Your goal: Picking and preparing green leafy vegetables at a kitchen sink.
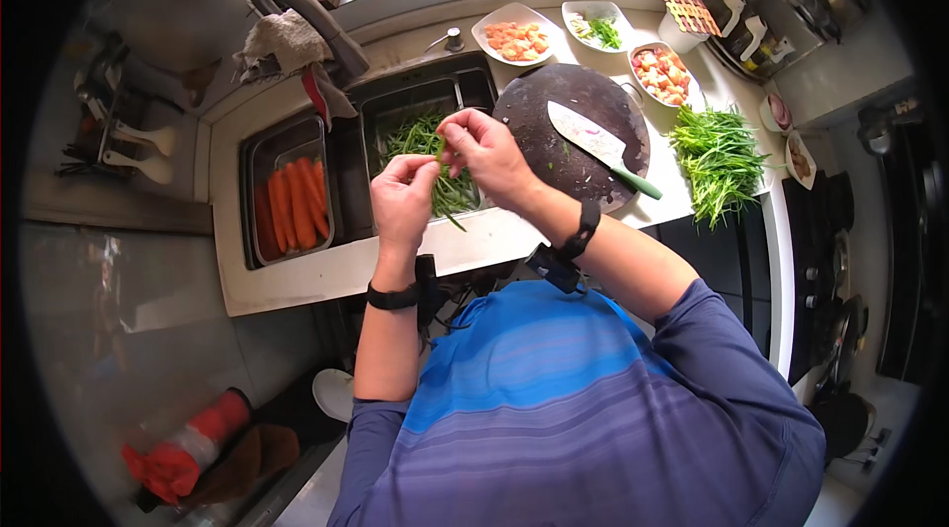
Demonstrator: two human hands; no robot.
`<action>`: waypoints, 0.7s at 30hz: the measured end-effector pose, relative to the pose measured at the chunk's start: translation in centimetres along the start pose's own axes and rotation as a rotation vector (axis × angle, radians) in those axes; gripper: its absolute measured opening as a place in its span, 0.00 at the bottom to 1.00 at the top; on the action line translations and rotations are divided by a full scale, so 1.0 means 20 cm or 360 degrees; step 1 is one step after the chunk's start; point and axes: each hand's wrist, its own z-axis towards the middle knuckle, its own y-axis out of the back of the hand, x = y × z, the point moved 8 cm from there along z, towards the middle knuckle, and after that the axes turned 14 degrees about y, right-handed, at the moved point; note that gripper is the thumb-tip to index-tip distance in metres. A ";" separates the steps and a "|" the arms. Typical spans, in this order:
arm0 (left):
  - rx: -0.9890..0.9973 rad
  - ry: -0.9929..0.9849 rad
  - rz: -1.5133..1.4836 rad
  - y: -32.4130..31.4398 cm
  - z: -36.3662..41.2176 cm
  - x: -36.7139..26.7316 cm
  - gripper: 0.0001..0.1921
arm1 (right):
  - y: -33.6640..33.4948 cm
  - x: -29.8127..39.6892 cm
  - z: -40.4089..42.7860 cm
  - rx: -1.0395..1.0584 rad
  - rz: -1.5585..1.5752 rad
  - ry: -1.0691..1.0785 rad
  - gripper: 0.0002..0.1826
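Observation:
My left hand (402, 195) and my right hand (489, 156) meet over the sink, fingertips pinched on a thin green stem (442, 149). Below them a clear tray (472, 202) sits in the sink basin with long leafy greens (406, 135) in it. One strand hangs over the tray's front edge. To the right of my hands lies a dark round chopping board (523, 100). A kitchen knife (589, 135) with a green handle rests on it, its blade flecked with scraps. Farther right a heap of green stalks (715, 160) lies on the counter.
Several carrots (296, 201) fill a container in the left sink. A faucet (326, 23) draped with cloths arches behind. Bowls of diced orange food (517, 41), chopped greens (604, 30) and cut pieces (662, 75) stand behind the board. The stove (815, 252) is at the right.

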 end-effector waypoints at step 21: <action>-0.0159 0.0595 0.0442 0.19 0.01 0.52 0.22 | 2.40 0.69 -0.34 -0.0787 -0.1937 -0.0253 0.14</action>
